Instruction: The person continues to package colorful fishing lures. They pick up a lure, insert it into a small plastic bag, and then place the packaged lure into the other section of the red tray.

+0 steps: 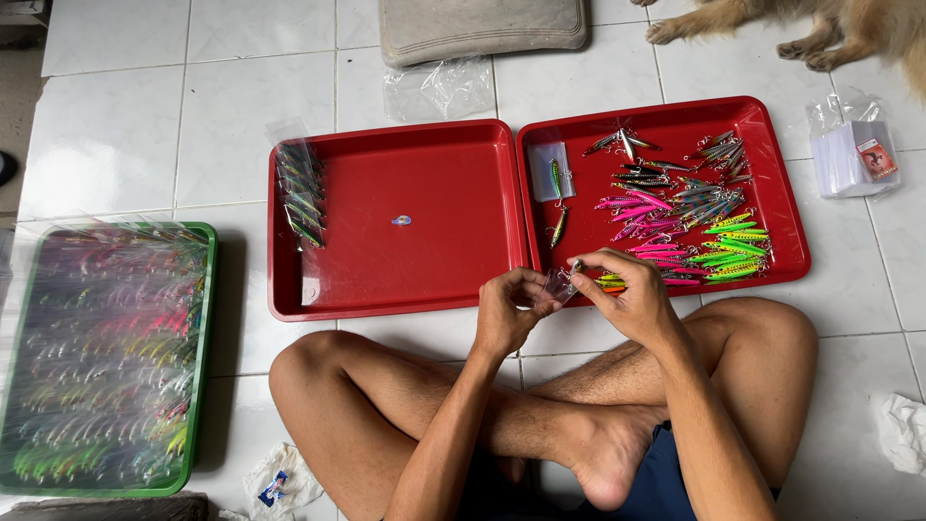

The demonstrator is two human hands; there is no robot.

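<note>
My left hand (509, 311) pinches a small clear plastic bag (557, 286) over the seam between two red trays. My right hand (625, 291) holds a small fishing lure (577, 264) at the bag's mouth. The right red tray (786, 227) carries several loose lures in pink, green and silver (687, 217), plus one bagged lure (552, 171). The left red tray (386, 280) is mostly bare, with a row of bagged lures (300, 191) along its left side.
A green tray (204, 318) full of bagged lures lies at the left. Empty clear bags (439, 89) and a stack of white cards (854, 154) sit on the white tile floor. A dog's paws (733, 27) rest at the top right. My crossed legs (540, 415) fill the foreground.
</note>
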